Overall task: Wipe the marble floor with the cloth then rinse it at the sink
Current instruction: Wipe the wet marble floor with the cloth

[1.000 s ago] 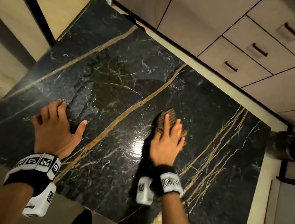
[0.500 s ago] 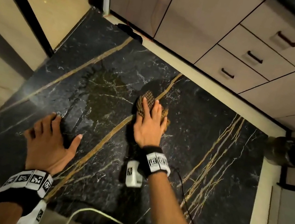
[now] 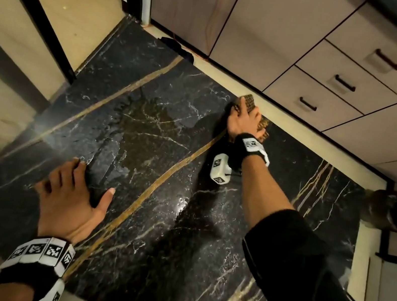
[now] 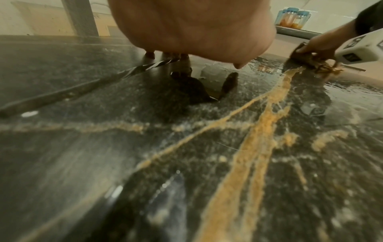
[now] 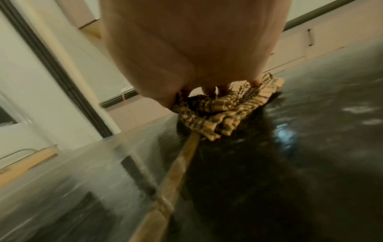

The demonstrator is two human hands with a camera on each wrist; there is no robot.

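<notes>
1. two hands are working on the marble floor (image 3: 168,224): the right hand (image 3: 243,121) is pressing the cloth (image 3: 250,104) down at the far edge of the dark slab, just beside the pale strip under the cabinets (image 3: 277,44).
2. the right hand's fingers are lying mostly flat on top of the cloth, and in the right wrist view the fingertips (image 5: 209,90) are digging into its bunched folds; it is pushing the cloth more than clutching it.
3. the left hand (image 3: 73,192) is resting spread on the floor toward the near left corner of the slab, fingers straight, holding nothing and bracing the body.
4. the cloth (image 5: 219,113) is looking like a soft, checked, brown-and-tan rag, crumpled and probably damp; i judge it light and limp, so it is likely to be bunching and sliding under the palm rather than keeping a flat face.
5. a wet, glossy patch (image 3: 143,124) is lying between the two hands near the middle of the slab, so the marble there is probably slippery for both the cloth and the bracing palm.
6. for lifting it toward the sink, gathering the whole bundle in a full fist from above looks best, since a corner pinch would be leaving it dangling and dripping.
7. the sink is not showing in any view.
</notes>
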